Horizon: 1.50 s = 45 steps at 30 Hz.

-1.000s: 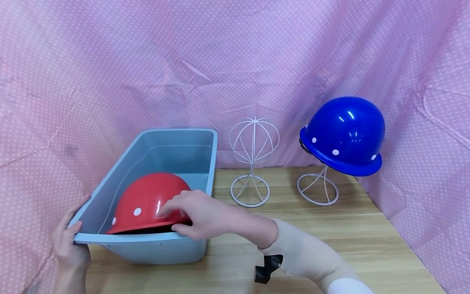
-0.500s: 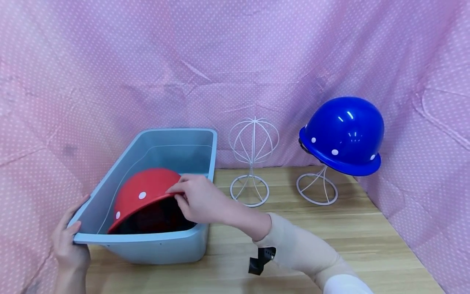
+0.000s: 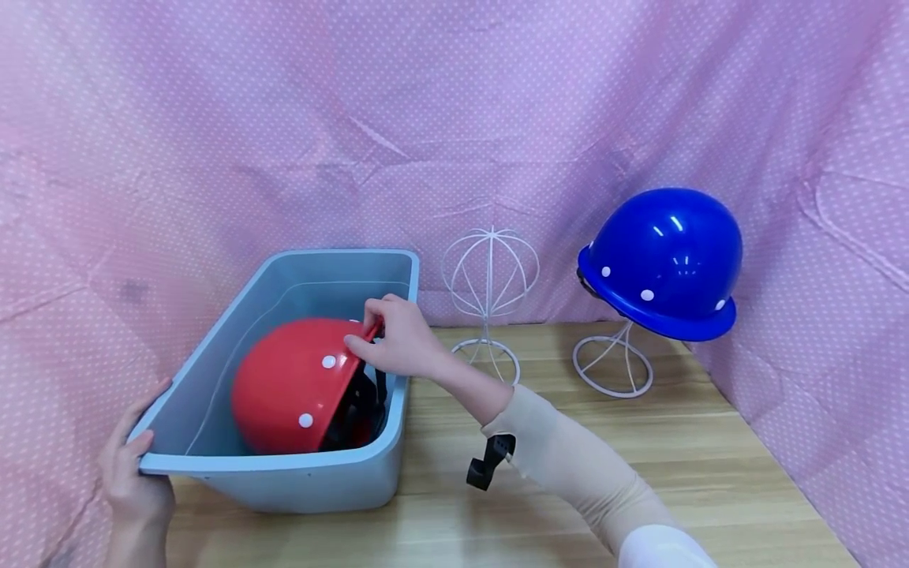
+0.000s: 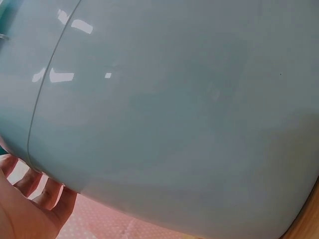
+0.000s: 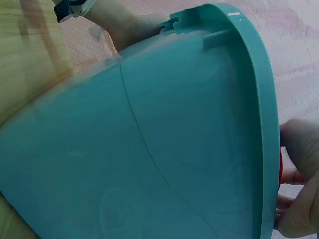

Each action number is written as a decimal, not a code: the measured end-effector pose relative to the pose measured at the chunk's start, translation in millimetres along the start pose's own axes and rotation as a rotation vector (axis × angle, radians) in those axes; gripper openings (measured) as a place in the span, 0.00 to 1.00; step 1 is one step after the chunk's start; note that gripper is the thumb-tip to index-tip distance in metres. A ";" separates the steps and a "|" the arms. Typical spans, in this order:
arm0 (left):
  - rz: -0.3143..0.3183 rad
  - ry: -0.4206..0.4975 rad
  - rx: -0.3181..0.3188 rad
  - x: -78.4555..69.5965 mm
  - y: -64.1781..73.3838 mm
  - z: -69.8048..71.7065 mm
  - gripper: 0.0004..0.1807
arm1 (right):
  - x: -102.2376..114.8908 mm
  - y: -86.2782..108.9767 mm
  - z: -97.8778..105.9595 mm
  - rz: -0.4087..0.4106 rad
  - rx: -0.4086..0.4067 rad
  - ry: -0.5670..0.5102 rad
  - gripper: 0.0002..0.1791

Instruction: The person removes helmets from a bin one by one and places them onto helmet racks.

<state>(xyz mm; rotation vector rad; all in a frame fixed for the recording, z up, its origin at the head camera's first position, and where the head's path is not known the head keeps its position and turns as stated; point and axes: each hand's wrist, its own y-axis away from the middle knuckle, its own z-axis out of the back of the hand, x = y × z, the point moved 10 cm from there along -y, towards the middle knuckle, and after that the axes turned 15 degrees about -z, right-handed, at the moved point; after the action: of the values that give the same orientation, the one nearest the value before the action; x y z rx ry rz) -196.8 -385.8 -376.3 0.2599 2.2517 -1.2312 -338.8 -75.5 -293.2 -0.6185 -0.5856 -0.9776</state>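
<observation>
A red hard hat (image 3: 284, 386) with white dots lies tilted on its side in a grey-blue plastic bin (image 3: 319, 491), its opening and black straps facing right. My right hand (image 3: 403, 339) pinches the hat's brim between thumb and fingers, above the bin's right wall. At the bin's near left corner, my left hand (image 3: 138, 477) grips the rim, thumb on top. The left wrist view shows the bin's outer wall (image 4: 164, 109) with my left fingers (image 4: 64, 201) against its edge. In the right wrist view only a red sliver of the hat shows beyond the rim, beside my right hand (image 5: 301, 184).
A white wire hat stand (image 3: 490, 308) with a round cage top stands right of the bin on the wooden table (image 3: 675, 473). Farther right, a blue hard hat (image 3: 667, 260) sits on a second wire stand (image 3: 614, 367). Pink dotted cloth (image 3: 454, 118) hangs behind and at the sides.
My right hand has taken hold of the red hard hat's brim and moved up and away, tipping the hat from crown-up onto its side. My left hand stays on the rim.
</observation>
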 end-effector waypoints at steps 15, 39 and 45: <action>0.084 -0.167 -0.009 -0.7 0.9 0.7 0.32 | -22.8 -6.4 -35.5 -0.420 0.668 -0.430 0.24; 0.020 -0.031 -0.044 -2.6 -3.5 -1.4 0.33 | -11.6 9.5 -47.1 -0.487 0.654 -0.943 0.29; 0.071 -0.114 0.001 5.0 -2.0 3.5 0.36 | -18.7 15.0 -27.2 -0.449 0.524 -1.141 0.31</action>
<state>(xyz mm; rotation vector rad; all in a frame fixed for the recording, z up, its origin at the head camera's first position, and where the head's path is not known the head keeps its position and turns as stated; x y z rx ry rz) -200.4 -390.3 -379.1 0.2607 2.1269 -1.1800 -329.0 -77.8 -328.0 -0.5341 -1.9885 -0.7518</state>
